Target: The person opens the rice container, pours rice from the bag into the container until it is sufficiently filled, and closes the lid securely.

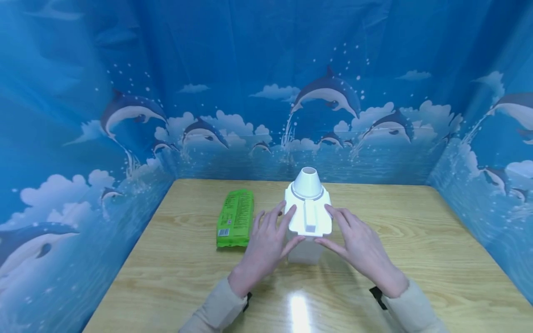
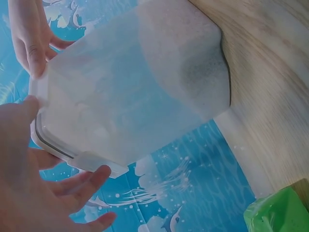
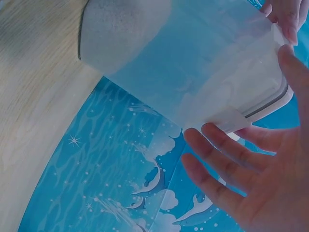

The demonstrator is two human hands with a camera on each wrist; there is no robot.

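Observation:
A translucent plastic container (image 1: 305,252) stands upright on the wooden table (image 1: 416,240), closed by a white lid (image 1: 310,217) with a cone-shaped spout (image 1: 308,182) on top. My left hand (image 1: 275,231) touches the lid's left edge with straight, spread fingers, thumb at the near corner. My right hand (image 1: 351,236) mirrors it on the right edge. In the left wrist view the container (image 2: 140,87) fills the frame, my left hand (image 2: 34,193) at the lid rim. The right wrist view shows the container (image 3: 193,63) and my right hand (image 3: 256,179) by the rim.
A green packet (image 1: 236,217) lies flat on the table just left of the container, seen also as the green packet (image 2: 277,212) in the left wrist view. Blue dolphin-print curtains (image 1: 266,92) wall the table on three sides.

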